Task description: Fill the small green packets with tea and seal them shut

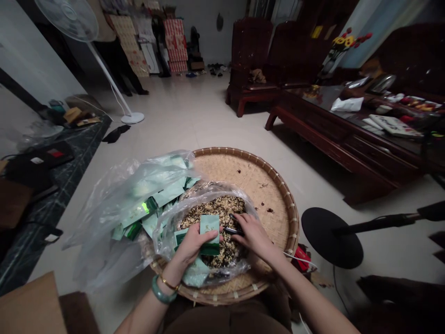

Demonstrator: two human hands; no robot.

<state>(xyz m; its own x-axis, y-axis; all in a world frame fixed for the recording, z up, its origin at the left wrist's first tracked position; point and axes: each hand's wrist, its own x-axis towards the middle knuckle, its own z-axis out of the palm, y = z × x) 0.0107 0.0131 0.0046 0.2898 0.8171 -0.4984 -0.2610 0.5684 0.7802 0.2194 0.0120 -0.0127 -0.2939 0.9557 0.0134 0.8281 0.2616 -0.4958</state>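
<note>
My left hand (193,242) is closed around a small light-and-dark-green packet (210,223), held upright over an open clear plastic bag (167,211). In that bag lies a loose mix of pale and dark grains or dried bits (222,205). My right hand (253,234) grips a small black tool (232,230) beside the packet; its exact kind is hidden by the fingers. Both hands are above a round woven bamboo tray (278,190). More green packets (170,192) spill from a second clear bag (104,218) at the tray's left.
To the right stand a black round base (332,237) with a pole and a dark wooden table (323,134). A white fan (132,118) stands at the far left, near a person's legs (120,65). A cardboard box (31,308) is at the lower left.
</note>
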